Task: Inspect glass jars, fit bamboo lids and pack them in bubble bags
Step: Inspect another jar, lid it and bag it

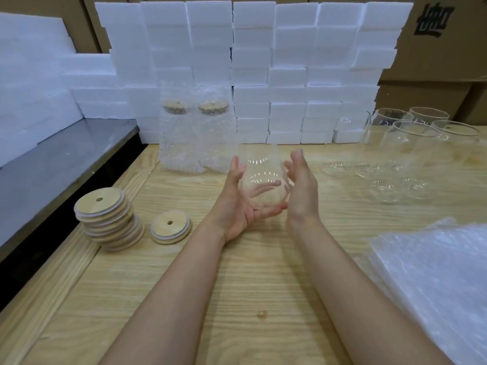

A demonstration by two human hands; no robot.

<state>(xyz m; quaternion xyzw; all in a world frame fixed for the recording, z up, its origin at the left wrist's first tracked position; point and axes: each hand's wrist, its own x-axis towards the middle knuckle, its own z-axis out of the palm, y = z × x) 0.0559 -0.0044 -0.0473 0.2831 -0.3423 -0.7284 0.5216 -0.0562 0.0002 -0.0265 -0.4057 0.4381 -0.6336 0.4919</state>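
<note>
Starting at the left edge of the wooden table (237,272), a leaning stack of bamboo lids (109,219) sits within easy reach, with a single lid (170,230) laid apart just beside it, likely set out as the next one to fit. Behind them, against the wall of white foam blocks (250,69), stand two finished jars (196,133) already lidded and sleeved in bubble bags, parked at the back where they are out of the working space.

In the middle the person holds a bare glass jar (262,180) up off the table. The left hand (238,204) cradles it from below and behind, fingers curled loosely under the base, carrying its weight. The right hand (300,188) is flat and open-fingered against the jar's other side, steadying rather than clamping. That light two-sided hold looks like the way one turns glass to check it for flaws, so I take this to be the inspection step, with no lid on the jar yet.

Further right, a cluster of unpacked jars (411,151) waits near the foam, and at the near right corner lies a pile of bubble bags (434,280), handy for the packing to come.
</note>
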